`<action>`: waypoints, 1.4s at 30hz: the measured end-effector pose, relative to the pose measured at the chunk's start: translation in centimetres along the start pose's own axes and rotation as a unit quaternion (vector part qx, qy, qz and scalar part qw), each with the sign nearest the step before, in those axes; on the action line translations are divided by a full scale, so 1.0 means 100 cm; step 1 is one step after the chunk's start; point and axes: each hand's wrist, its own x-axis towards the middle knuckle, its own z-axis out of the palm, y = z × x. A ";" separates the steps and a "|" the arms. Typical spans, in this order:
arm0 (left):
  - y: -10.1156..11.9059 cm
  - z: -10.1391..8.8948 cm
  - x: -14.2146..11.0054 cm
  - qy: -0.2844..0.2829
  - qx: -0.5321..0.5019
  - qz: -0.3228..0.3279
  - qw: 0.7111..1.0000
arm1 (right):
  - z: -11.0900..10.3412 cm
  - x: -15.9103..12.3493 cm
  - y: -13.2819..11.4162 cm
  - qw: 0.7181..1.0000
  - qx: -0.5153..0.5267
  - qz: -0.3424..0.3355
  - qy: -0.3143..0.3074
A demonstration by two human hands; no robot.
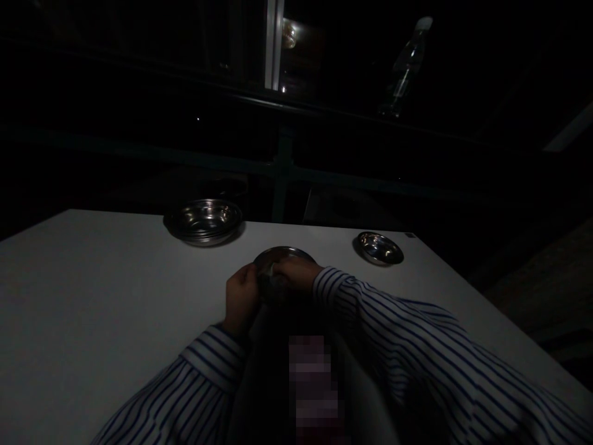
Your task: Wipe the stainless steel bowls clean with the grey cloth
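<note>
In the dim light, a shiny metal bowl (290,250) is held up tilted at the table's near side, its far rim catching some light. My left hand (241,295) is closed on the left edge of this bowl. Reaching in from the right, my right hand (296,274) lies over the bowl's inside with its fingers curled. Under those fingers shows a crumpled greyish piece (271,275) that looks like cloth; the dark hides its detail. Most of the bowl's lower part is in shadow or behind my hands.
A stack of several metal bowls (204,224) stands at the back left of the white table (115,290). One smaller metal bowl (380,248) sits near the back right corner. Beyond the table, a clear plastic bottle (405,68) stands on a dark ledge.
</note>
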 end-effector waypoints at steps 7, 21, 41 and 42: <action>0.000 0.002 -0.001 0.002 0.012 -0.002 1.000 | -0.010 -0.015 0.012 0.991 0.092 0.038 0.091; -0.001 0.001 -0.006 -0.025 -0.079 -0.043 0.996 | -0.003 -0.018 -0.010 0.987 -0.104 0.122 0.013; 0.004 -0.002 -0.005 -0.031 -0.019 -0.017 0.999 | 0.005 0.003 -0.006 0.987 0.034 0.131 0.083; 0.004 -0.002 -0.004 -0.035 -0.019 -0.012 0.999 | 0.006 0.005 -0.007 0.985 0.042 0.139 0.094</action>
